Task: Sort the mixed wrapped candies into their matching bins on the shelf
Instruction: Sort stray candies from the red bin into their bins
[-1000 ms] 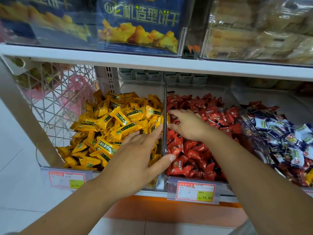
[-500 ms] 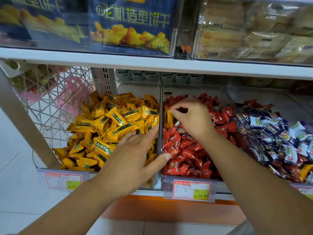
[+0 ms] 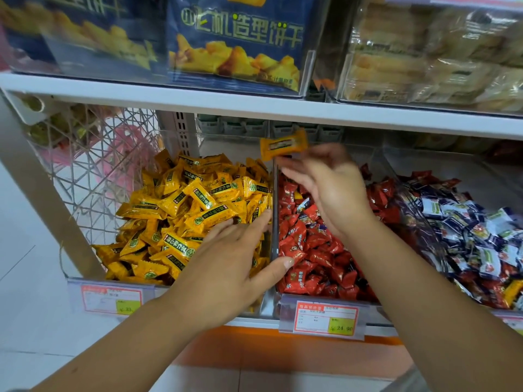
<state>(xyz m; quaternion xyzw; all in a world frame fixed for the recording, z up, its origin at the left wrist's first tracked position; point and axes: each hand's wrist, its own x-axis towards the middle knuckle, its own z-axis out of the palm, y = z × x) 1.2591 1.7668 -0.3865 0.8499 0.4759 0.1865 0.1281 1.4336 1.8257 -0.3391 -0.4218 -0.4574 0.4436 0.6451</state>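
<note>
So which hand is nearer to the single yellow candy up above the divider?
Right. The right hand is just below the yellow candy, its fingers at the candy's lower edge. The left hand lies lower down, across the divider.

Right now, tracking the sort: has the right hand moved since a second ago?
Yes: the right hand rose from the red candies, up along the clear divider.

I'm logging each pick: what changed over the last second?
The right hand pinched a stray yellow candy among the red candies and lifted it above the divider; blur hides whether it is still gripped. The left hand stayed straddling the divider, fingers straight; the piles look unchanged.
</note>
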